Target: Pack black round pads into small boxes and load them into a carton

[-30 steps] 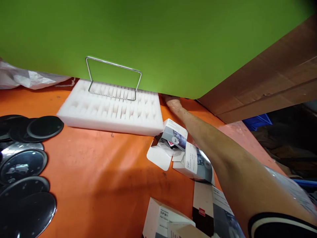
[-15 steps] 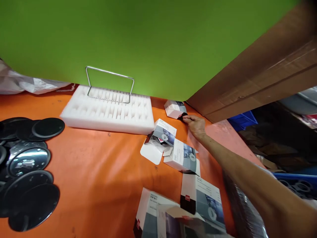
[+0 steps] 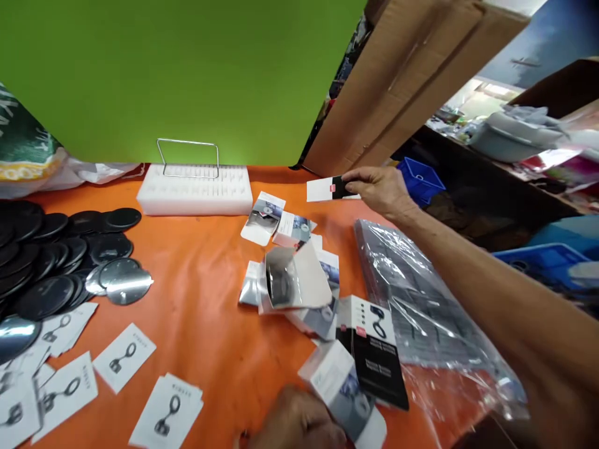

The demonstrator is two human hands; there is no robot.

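Note:
My right hand [image 3: 381,190] reaches to the far right and pinches a flat-looking white and black carton [image 3: 319,189] with a red label, raised at the table's far side. At the bottom edge my left hand [image 3: 297,421] is slightly blurred, its fingers curled. It is right beside a white and grey printed box [image 3: 339,383] with an open flap; whether it grips that box is hidden. Beyond it lie more cartons, among them an open box [image 3: 281,280] with something dark inside and a black and white box [image 3: 377,355].
Black discs [image 3: 47,255] and printed leaflets [image 3: 124,357] cover the left of the orange table [image 3: 201,274]. A white foam block [image 3: 196,196] with a wire stand [image 3: 187,142] sits by the green panel [image 3: 178,68]. A plastic-wrapped grey pack [image 3: 416,299] lies under my right arm.
My right hand still holds its carton, now lifted and turned to show its white and black side. My left hand has come into view at the bottom. The camera view has shifted.

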